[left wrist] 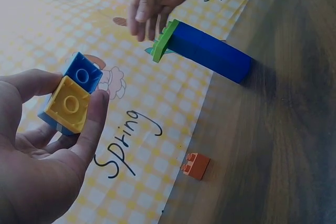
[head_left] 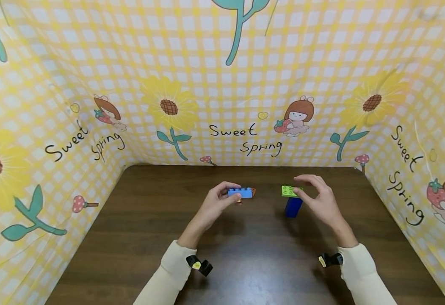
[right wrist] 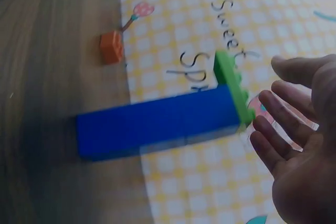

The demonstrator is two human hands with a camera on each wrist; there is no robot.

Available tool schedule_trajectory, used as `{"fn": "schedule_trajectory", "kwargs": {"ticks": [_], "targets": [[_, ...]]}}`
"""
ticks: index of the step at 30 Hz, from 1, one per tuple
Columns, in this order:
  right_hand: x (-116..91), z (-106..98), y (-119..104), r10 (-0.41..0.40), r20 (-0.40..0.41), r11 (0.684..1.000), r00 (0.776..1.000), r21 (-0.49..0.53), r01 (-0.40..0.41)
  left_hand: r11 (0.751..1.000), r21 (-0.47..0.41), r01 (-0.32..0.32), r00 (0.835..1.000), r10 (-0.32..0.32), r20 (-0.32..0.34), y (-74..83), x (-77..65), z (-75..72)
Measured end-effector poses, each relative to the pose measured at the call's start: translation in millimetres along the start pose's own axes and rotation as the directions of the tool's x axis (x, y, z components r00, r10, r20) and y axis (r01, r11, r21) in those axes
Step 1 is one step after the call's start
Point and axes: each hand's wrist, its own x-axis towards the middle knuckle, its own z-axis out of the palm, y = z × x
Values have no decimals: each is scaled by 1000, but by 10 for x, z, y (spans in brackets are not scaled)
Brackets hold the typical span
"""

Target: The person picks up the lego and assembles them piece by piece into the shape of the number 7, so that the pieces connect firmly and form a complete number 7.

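Observation:
My left hand point(head_left: 214, 204) pinches a light blue toy brick point(head_left: 241, 193) above the table. Fixed under that brick is a yellow brick point(left wrist: 62, 109), its hollow underside showing in the left wrist view. A tall dark blue block tower point(head_left: 293, 208) stands upright to the right, capped by a flat lime green brick point(head_left: 286, 191) that juts out past its sides. Beside the green brick is my right hand point(head_left: 322, 202), its fingers spread and apart from it in the right wrist view, holding nothing.
An orange brick point(left wrist: 197, 166) sits on the brown wooden table point(head_left: 146, 237), partly hidden behind the light blue brick in the head view. Checked yellow cloth point(head_left: 230, 97) rises along the table's back and sides.

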Motion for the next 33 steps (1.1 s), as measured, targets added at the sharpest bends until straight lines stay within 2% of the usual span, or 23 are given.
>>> {"fn": "schedule_trajectory", "kwargs": {"ticks": [5,9,12,15,23,33], "targets": [[-89,-34,134,94,85,996,992,7,-94,1000,-8,3,1000,-3,6,-3,-15,2],[-150,-33,218,162,176,986,971,5,-165,1000,-3,0,1000,0,4,-18,-24,4],[-188,-19,263,194,209,980,959,-2,-198,1000,1,-4,1000,4,3,-35,-32,8],[-213,4,298,197,202,980,959,-1,-201,1000,5,-9,1000,9,2,-53,-42,13],[-246,60,336,142,138,990,980,4,-144,1000,10,-19,1000,19,-6,-106,-57,16],[-282,167,282,129,156,990,979,33,-136,999,6,-34,999,34,-17,-135,-72,1]]}}
